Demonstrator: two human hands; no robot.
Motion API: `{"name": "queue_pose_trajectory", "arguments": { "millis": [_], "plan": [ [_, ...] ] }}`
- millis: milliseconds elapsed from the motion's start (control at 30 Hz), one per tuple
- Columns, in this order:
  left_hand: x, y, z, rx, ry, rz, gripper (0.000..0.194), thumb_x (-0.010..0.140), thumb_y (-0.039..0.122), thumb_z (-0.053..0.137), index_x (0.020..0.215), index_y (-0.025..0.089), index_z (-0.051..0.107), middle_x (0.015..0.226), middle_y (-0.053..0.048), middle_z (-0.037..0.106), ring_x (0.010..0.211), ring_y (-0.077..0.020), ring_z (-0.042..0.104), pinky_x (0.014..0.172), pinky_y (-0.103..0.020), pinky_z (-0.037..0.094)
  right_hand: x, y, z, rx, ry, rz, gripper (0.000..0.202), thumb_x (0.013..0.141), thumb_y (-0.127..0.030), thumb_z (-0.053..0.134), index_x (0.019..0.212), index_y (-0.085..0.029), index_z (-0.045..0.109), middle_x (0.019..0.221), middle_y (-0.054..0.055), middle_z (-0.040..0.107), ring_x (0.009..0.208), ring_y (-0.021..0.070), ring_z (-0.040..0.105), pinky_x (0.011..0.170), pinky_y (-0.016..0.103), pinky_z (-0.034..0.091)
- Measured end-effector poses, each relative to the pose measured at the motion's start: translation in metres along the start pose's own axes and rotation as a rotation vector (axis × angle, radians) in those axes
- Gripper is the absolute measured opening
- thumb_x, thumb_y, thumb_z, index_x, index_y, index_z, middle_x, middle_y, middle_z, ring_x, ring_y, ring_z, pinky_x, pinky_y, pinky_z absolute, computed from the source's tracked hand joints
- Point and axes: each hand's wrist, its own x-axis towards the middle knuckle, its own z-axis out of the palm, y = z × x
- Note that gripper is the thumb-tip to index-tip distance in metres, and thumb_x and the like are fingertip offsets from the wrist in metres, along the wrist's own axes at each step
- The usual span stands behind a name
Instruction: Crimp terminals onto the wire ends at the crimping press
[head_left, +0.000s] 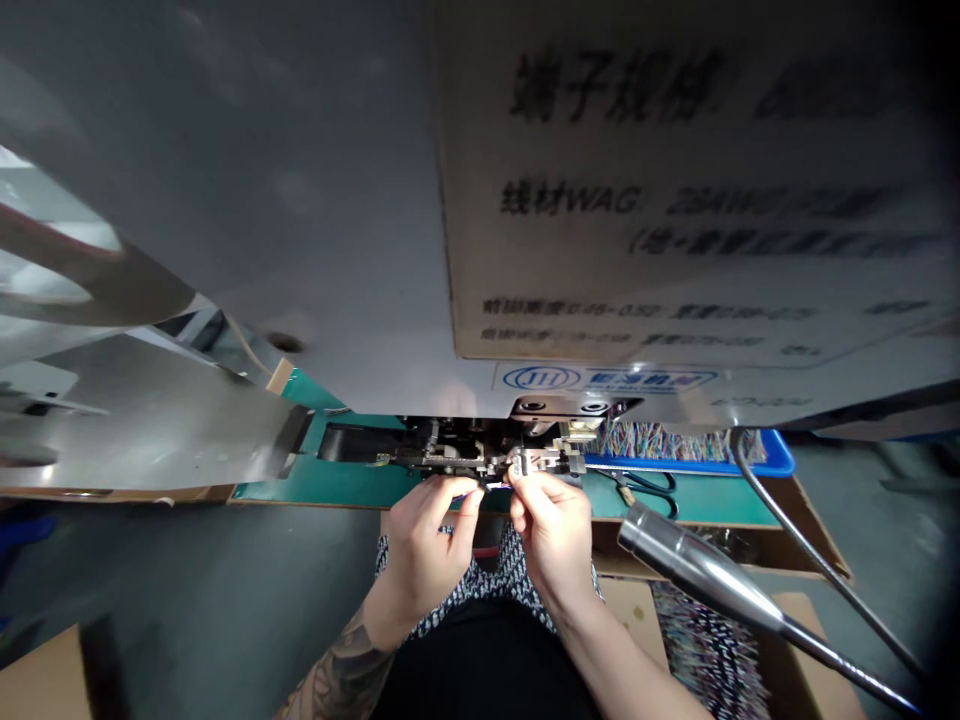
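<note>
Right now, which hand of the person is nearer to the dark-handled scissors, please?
The right hand: it is just left of the scissors in the picture, not touching them. The left hand is farther left, beyond the right one.

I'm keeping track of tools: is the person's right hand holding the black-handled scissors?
No, the scissors lie on the green tabletop, off to the right of the right hand.

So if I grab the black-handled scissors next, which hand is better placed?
Probably your right hand: the black-handled scissors lie on the green benchtop just to its right, and your left hand is farther away. Whatever either grip holds is too small to tell.
</note>
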Motion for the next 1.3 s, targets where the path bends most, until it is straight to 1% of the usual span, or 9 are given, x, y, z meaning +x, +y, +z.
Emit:
{"name": "queue_pose_trajectory", "arguments": {
  "millis": [333,400,500,600,733,833,967,1100,1300],
  "plan": [
    [0.002,-0.006,-0.004,-0.023,-0.027,0.101,0.013,0.100,0.007,0.066,0.102,0.019,0.071,0.091,-0.005,0.081,0.083,-0.0191,0.077,0.079,-0.031,0.060,-0.006,-0.006,-0.002,-0.214,0.049,-0.100,0.037,0.089,-0.047,0.084,0.064,-0.021,0.075,0.050,-0.003,0.058,0.045,0.0136,0.048,0.047,0.027,0.038],
    [0.004,-0.009,-0.006,-0.034,-0.051,0.150,0.016,0.100,0.006,0.065,0.104,0.019,0.072,0.092,-0.005,0.082,0.085,-0.0196,0.077,0.083,-0.033,0.060,-0.005,-0.010,-0.006,-0.262,0.002,-0.131,0.028,0.088,-0.045,0.084,0.072,-0.022,0.080,0.052,-0.002,0.062,0.045,0.0145,0.049,0.048,0.028,0.039],
    [0.004,-0.010,-0.011,-0.099,-0.147,0.150,0.014,0.100,0.008,0.064,0.099,0.020,0.071,0.088,-0.003,0.080,0.083,-0.0191,0.076,0.082,-0.034,0.059,0.000,-0.017,-0.015,-0.273,-0.189,-0.088,0.024,0.084,-0.043,0.087,0.073,-0.022,0.082,0.052,-0.002,0.062,0.043,0.0136,0.044,0.045,0.028,0.034],
    [0.003,-0.007,-0.015,-0.213,-0.303,-0.046,0.012,0.101,0.015,0.064,0.091,0.020,0.070,0.079,-0.002,0.075,0.070,-0.0167,0.069,0.067,-0.029,0.053,0.005,-0.022,-0.022,-0.277,-0.336,0.014,0.033,0.086,-0.046,0.084,0.066,-0.020,0.080,0.044,-0.002,0.056,0.039,0.0118,0.037,0.042,0.028,0.026],
    [0.004,-0.004,-0.016,-0.495,-0.476,-0.405,0.019,0.102,0.022,0.061,0.085,0.019,0.067,0.063,0.001,0.064,0.055,-0.0134,0.057,0.053,-0.025,0.043,0.007,-0.027,-0.027,-0.258,-0.330,0.057,0.033,0.090,-0.048,0.080,0.074,-0.019,0.084,0.050,0.000,0.064,0.038,0.0109,0.041,0.041,0.027,0.026],
    [0.007,-0.003,-0.016,-0.667,-0.532,-0.547,0.025,0.103,0.025,0.058,0.079,0.019,0.062,0.058,0.002,0.057,0.054,-0.0127,0.053,0.054,-0.024,0.043,0.003,-0.028,-0.028,-0.281,-0.318,0.041,0.031,0.089,-0.048,0.082,0.076,-0.020,0.084,0.055,0.002,0.069,0.040,0.0129,0.047,0.041,0.027,0.032],
    [0.008,0.003,-0.014,-0.589,-0.435,-0.510,0.026,0.102,0.028,0.061,0.078,0.018,0.063,0.060,0.002,0.055,0.055,-0.0120,0.050,0.052,-0.024,0.039,-0.003,-0.024,-0.024,-0.321,-0.234,-0.095,0.029,0.087,-0.044,0.084,0.070,-0.021,0.080,0.055,0.002,0.067,0.044,0.0155,0.051,0.044,0.030,0.039],
    [0.004,0.008,-0.004,-0.399,-0.263,-0.363,0.023,0.103,0.028,0.062,0.083,0.018,0.067,0.063,0.002,0.060,0.051,-0.0104,0.050,0.049,-0.022,0.039,-0.006,-0.015,-0.015,-0.373,-0.018,-0.274,0.036,0.092,-0.043,0.080,0.064,-0.022,0.073,0.055,0.000,0.062,0.047,0.0157,0.049,0.046,0.030,0.041],
    [-0.003,0.008,0.006,-0.248,-0.175,-0.257,0.015,0.103,0.023,0.063,0.089,0.019,0.067,0.070,0.000,0.069,0.057,-0.0116,0.062,0.055,-0.021,0.047,-0.006,-0.010,-0.004,-0.335,0.083,-0.250,0.042,0.094,-0.042,0.079,0.059,-0.020,0.067,0.053,-0.001,0.059,0.049,0.0143,0.049,0.049,0.028,0.041]
  ]
}}
